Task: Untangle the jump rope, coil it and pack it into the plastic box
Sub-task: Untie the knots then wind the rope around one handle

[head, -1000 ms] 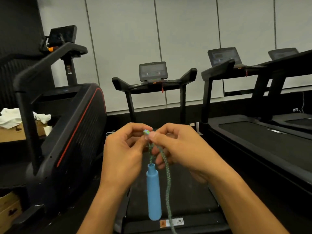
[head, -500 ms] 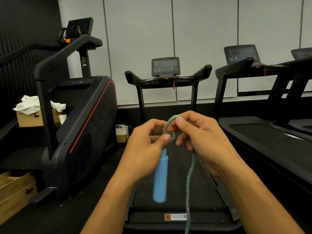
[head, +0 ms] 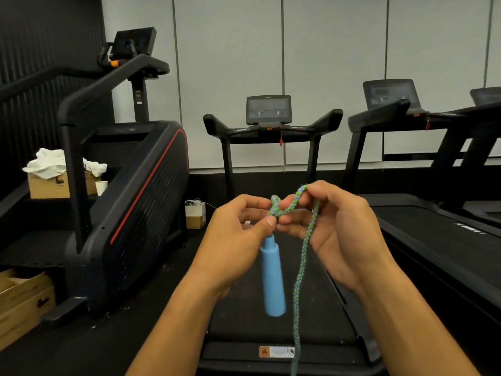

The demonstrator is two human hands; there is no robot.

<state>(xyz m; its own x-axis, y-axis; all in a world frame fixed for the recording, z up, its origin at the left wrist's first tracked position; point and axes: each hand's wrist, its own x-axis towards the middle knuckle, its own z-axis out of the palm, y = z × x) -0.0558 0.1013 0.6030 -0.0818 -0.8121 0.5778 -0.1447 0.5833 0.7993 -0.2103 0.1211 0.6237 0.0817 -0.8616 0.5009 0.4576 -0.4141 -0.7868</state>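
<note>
A green-and-blue braided jump rope is held up in front of me, with a small loop between my hands. My left hand pinches the rope just above its light blue handle, which hangs straight down. My right hand pinches the top of the loop between thumb and fingertips; from there the rope drops past my palm and out of the bottom of the view. No plastic box is in view.
A treadmill stands straight ahead, its belt below my hands. Another treadmill is at the right and a stair machine at the left. Cardboard boxes sit at the lower left, a small bag on the floor.
My right hand has drawn the rope up and to the right, widening the loop between my hands. The view has shifted, so the handle hangs lower in the frame.
</note>
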